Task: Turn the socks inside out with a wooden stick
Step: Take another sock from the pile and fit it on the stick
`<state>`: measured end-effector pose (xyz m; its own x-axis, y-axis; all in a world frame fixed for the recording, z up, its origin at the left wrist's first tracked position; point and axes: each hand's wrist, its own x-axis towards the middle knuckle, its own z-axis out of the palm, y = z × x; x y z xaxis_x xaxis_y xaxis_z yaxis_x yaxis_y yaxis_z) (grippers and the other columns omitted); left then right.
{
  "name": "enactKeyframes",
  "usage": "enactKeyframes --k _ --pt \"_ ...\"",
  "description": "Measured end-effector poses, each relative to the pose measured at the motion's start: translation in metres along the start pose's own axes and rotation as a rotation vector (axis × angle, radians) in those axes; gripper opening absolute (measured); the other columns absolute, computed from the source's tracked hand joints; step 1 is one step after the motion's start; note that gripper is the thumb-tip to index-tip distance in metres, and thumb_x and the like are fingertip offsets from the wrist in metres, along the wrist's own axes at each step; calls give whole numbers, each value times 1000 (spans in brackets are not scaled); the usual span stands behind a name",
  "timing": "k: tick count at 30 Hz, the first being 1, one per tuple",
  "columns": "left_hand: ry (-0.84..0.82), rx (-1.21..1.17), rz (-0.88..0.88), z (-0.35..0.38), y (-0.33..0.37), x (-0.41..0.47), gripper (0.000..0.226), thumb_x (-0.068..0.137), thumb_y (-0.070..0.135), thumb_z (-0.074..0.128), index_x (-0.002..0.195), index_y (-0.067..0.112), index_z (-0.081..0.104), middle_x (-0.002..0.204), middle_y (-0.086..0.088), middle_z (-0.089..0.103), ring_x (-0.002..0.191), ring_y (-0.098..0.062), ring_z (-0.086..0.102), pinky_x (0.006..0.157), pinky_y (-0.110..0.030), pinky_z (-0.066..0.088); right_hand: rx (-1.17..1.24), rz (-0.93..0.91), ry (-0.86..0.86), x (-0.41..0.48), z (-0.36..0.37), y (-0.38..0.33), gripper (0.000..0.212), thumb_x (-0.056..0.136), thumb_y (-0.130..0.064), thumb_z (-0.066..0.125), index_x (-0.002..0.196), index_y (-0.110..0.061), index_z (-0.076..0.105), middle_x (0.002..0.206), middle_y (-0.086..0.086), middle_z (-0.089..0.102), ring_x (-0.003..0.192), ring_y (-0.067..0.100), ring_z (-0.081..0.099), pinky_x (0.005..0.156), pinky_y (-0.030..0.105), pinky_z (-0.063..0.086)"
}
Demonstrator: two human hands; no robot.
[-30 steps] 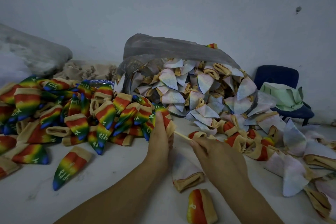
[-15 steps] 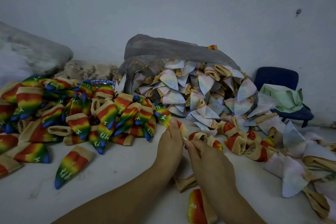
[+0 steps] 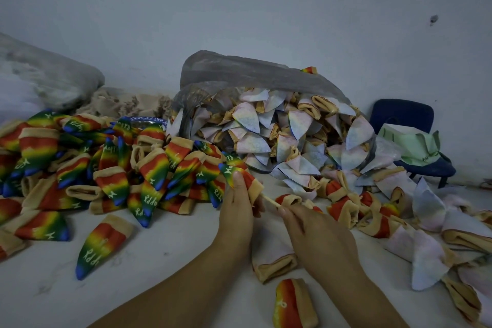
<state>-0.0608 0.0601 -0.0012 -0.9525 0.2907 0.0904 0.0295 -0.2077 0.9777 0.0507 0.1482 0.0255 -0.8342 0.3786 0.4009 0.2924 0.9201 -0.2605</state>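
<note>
Nearest, the right hand (image 3: 316,234) pinches the wooden stick (image 3: 269,201), whose long axis runs toward ten o'clock into the tan cuff of the rainbow sock (image 3: 235,172). The left hand (image 3: 237,210) grips that sock just beside it. The sock's toe points to eleven o'clock, so any push likely follows that line.

Rainbow-striped socks (image 3: 111,168) with tan cuffs, pale whitish socks (image 3: 266,130), navy chair (image 3: 404,120)

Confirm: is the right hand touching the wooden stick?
Touching. Head view: the right hand pinches the wooden stick, whose far end enters the rainbow sock that the left hand grips.
</note>
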Motion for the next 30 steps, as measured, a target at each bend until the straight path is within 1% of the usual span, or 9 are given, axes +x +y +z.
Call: enactKeyframes --k 4,6,8,12,16,20,24,27,30 --pt "16 12 -15 0 3 -1 76 80 75 18 102 24 71 72 13 71 83 -13 65 80 -32 50 -6 5 -3 1 1 3 34 98 -50 25 101 -38 57 66 -13 46 63 4 44 49 19 27" --pt "11 50 6 -1 3 0 77 81 74 18 105 23 71 77 8 72 87 -15 64 80 -32 50 -6 7 2 2 -1 6 33 98 -51 27 101 -38 57 66 -13 46 64 4 45 51 22 32" --pt "4 119 34 -3 3 0 82 80 74 18 102 15 70 84 -2 70 85 -18 62 74 -28 46 -13 30 14 4 -3 11 34 97 -51 27 102 -37 58 71 -12 52 65 5 47 52 24 36" --pt "-43 298 86 -5 8 -3 94 75 78 15 84 3 70 68 -1 62 61 -4 59 53 -16 44 -41 76 70 5 -9 19 37 95 -52 27 105 -37 59 73 -13 55 59 3 42 47 19 27" --pt "-169 407 44 0 12 -9 71 88 69 17 76 18 64 74 -1 61 71 -8 57 62 -20 41 -15 81 54 6 -3 15 37 97 -51 28 111 -36 59 81 -10 61 64 2 42 50 18 27" --pt "-200 415 37 3 14 -10 82 76 75 15 75 8 63 69 -7 56 66 -15 54 68 -29 42 58 76 75 6 4 12 36 97 -47 33 118 -35 60 94 -10 67 72 2 45 50 12 21" --pt "-294 378 3 -2 11 -10 97 72 81 16 87 0 68 80 -21 63 70 -16 56 72 -30 43 113 52 77 5 3 16 34 95 -49 37 114 -36 63 84 -12 65 67 0 40 49 15 21" --pt "-246 221 -72 -5 10 -6 56 84 73 31 93 30 66 91 4 65 85 -8 60 70 -20 41 137 53 72 8 4 17 33 95 -48 36 109 -37 63 69 -19 50 61 -3 43 51 17 26" --pt "-219 -63 -132 -10 10 1 18 97 42 56 96 33 71 107 3 70 93 -11 67 71 -23 50 163 16 59 9 5 19 27 98 -37 37 112 -32 60 88 -21 55 81 -1 47 62 20 35"
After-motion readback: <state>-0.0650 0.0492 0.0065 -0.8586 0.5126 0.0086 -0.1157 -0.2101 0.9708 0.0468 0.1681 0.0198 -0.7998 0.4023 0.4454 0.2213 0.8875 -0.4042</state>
